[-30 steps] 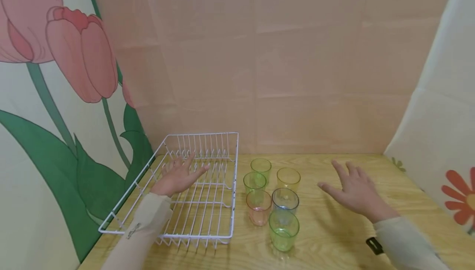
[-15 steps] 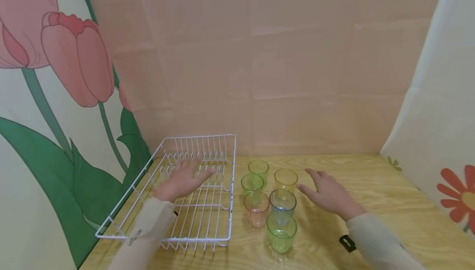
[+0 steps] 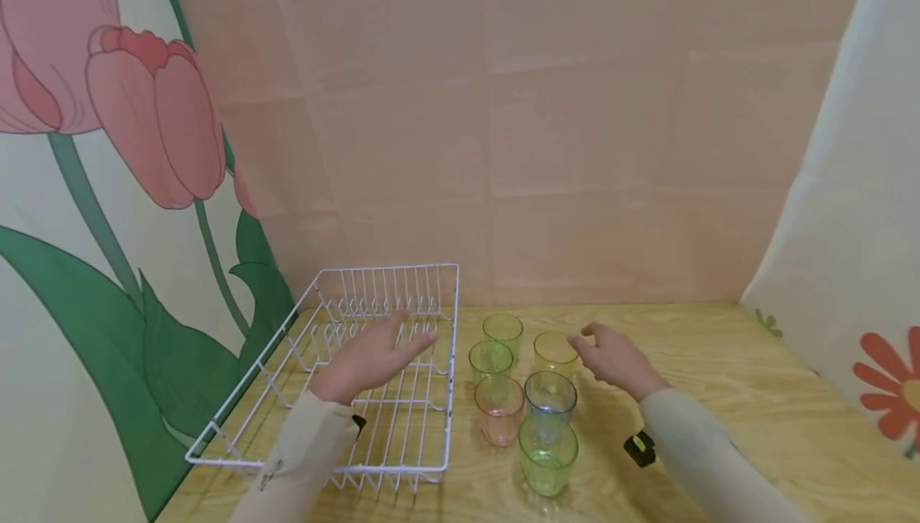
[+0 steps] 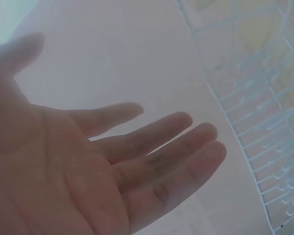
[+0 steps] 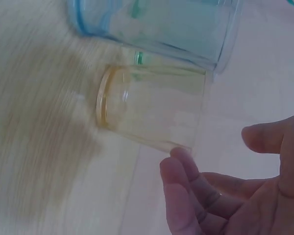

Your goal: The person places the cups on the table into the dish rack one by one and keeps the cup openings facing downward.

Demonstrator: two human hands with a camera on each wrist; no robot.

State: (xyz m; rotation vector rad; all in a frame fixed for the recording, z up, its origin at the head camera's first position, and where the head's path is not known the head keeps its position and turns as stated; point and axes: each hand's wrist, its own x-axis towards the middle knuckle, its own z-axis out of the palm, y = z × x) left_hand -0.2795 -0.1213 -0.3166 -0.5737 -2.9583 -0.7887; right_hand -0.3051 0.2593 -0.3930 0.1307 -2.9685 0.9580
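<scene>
Yellow cup [image 5: 157, 107] toward table [image 3: 719, 339] back edge looks light, stiff, slick, best gripped round its sides; right hand [image 3: 612, 357] empty, thumb gap wide, left hand [image 3: 374, 359] spread, empty.

White rack [image 3: 391, 469]: partly hidden by the left hand [image 3: 374, 355];
Sleeve lettering [image 3: 270, 473]: seven o'clock, too small to read;
Blue glass [image 5: 157, 27]: cut off at twelve o'clock, right-wrist view

Apparently a staged kitchen corner: dish rack [image 3: 424, 469] and tumblers [image 3: 549, 467] on a counter [image 3: 719, 371], pink sheeting [image 3: 568, 124] at its far edge, tulip-printed hanging [image 3: 158, 116] along its left.
</scene>
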